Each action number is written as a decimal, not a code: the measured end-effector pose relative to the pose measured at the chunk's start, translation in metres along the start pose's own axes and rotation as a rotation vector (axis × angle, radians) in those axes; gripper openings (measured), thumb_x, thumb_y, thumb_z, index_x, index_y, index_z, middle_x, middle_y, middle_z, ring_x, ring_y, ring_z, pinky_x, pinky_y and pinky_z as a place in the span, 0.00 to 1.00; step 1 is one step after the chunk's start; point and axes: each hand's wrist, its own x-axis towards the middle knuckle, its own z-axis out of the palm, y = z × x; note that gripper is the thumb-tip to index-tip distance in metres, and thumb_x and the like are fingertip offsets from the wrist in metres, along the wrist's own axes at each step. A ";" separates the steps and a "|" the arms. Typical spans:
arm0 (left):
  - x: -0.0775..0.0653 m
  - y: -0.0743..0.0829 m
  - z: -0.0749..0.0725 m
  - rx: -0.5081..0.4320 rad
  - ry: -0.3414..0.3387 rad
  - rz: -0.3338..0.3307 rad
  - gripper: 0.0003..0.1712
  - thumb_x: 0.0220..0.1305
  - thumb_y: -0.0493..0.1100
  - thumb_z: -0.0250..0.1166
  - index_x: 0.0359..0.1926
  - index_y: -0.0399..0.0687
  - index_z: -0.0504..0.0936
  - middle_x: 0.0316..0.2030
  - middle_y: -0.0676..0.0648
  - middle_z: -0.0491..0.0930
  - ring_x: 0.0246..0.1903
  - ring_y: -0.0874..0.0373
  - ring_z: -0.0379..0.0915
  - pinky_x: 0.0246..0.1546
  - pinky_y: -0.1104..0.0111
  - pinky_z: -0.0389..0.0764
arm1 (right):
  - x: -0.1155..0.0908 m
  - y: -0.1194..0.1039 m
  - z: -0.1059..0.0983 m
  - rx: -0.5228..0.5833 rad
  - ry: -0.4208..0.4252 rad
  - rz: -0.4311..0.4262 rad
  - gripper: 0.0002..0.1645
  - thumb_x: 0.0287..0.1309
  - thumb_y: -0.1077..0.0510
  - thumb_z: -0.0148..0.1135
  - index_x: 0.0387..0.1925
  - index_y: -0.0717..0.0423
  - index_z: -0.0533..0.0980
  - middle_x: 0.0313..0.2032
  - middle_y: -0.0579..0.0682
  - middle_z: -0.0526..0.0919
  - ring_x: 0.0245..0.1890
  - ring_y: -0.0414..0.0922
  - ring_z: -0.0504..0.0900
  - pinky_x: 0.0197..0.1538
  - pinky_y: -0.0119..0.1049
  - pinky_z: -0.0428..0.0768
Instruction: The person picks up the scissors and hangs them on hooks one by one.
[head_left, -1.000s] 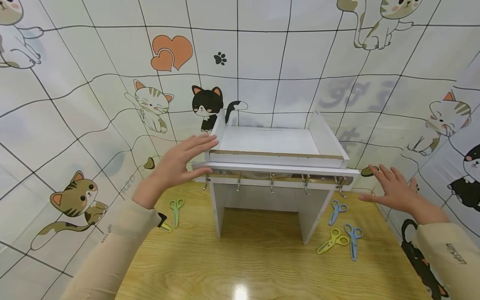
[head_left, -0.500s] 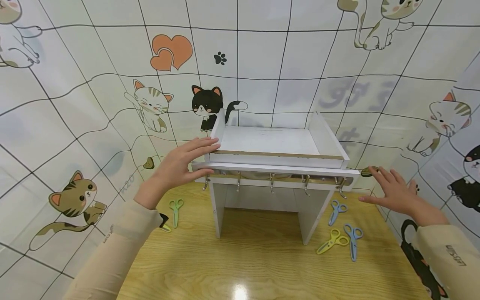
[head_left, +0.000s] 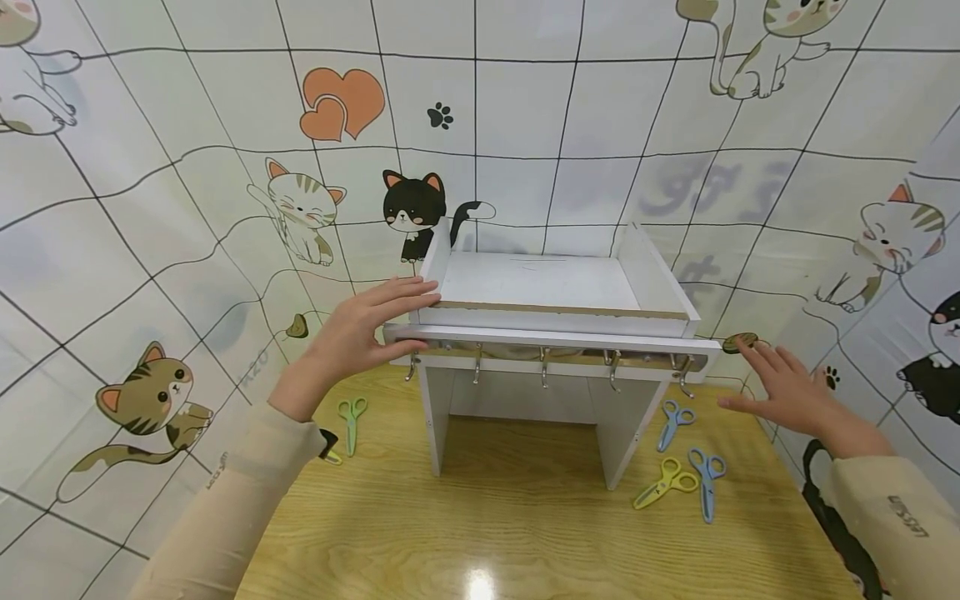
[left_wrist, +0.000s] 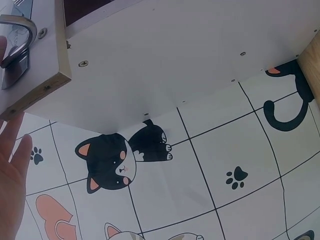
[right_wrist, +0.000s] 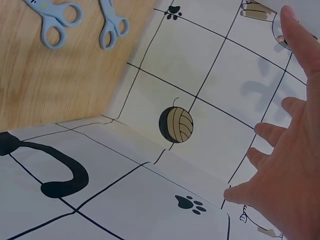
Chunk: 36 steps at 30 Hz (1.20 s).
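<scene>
A small white shelf unit (head_left: 555, 320) stands on the wooden table in the head view. It has a tray-like top with raised sides and a front rail carrying several metal hooks (head_left: 544, 367). My left hand (head_left: 348, 337) touches the unit's left end, fingers extended by the tray's side and thumb at the rail. In the left wrist view a hook (left_wrist: 20, 37) and the rail's end appear beside that hand, partly covering its fingers. To the right of the unit, my right hand (head_left: 795, 396) hovers apart from it, fingers spread and holding nothing.
Two blue scissors (head_left: 707, 483) and yellow scissors (head_left: 666, 483) lie on the table (head_left: 517, 533) right of the unit. Green scissors (head_left: 352, 425) lie on the left, near a partly hidden yellow-handled item (head_left: 331, 456). Cat-printed white sheeting (head_left: 525, 100) encloses the back and sides.
My right hand has tilted and sunk slightly, its fingers closer together. The left hand has shifted slightly down at the unit's left end. The shelf unit and scissors have not moved.
</scene>
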 end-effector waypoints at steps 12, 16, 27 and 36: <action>-0.001 0.001 0.002 -0.022 0.010 -0.036 0.35 0.54 0.48 0.77 0.64 0.54 0.78 0.66 0.49 0.76 0.69 0.51 0.69 0.71 0.59 0.70 | -0.002 0.000 0.014 -0.007 0.003 -0.002 0.69 0.56 0.28 0.62 0.80 0.49 0.32 0.73 0.76 0.48 0.69 0.80 0.47 0.57 0.88 0.41; -0.001 0.001 0.002 -0.020 0.015 -0.037 0.35 0.54 0.48 0.77 0.64 0.54 0.79 0.66 0.50 0.76 0.69 0.51 0.69 0.70 0.59 0.70 | -0.003 0.001 0.020 0.006 -0.004 -0.003 0.69 0.56 0.28 0.62 0.80 0.51 0.33 0.72 0.77 0.49 0.69 0.79 0.47 0.57 0.88 0.42; -0.002 -0.001 0.004 -0.025 0.020 -0.040 0.34 0.55 0.47 0.76 0.64 0.55 0.79 0.66 0.50 0.76 0.69 0.52 0.69 0.70 0.59 0.71 | -0.007 0.002 0.036 0.035 -0.040 0.011 0.69 0.56 0.28 0.63 0.79 0.55 0.35 0.72 0.77 0.47 0.68 0.80 0.46 0.57 0.88 0.43; -0.002 -0.002 0.005 -0.037 0.037 -0.027 0.35 0.55 0.46 0.76 0.64 0.53 0.78 0.66 0.49 0.76 0.69 0.51 0.69 0.71 0.61 0.70 | -0.013 -0.001 0.049 0.062 -0.037 -0.006 0.65 0.56 0.30 0.64 0.78 0.60 0.43 0.70 0.78 0.52 0.67 0.81 0.50 0.57 0.88 0.45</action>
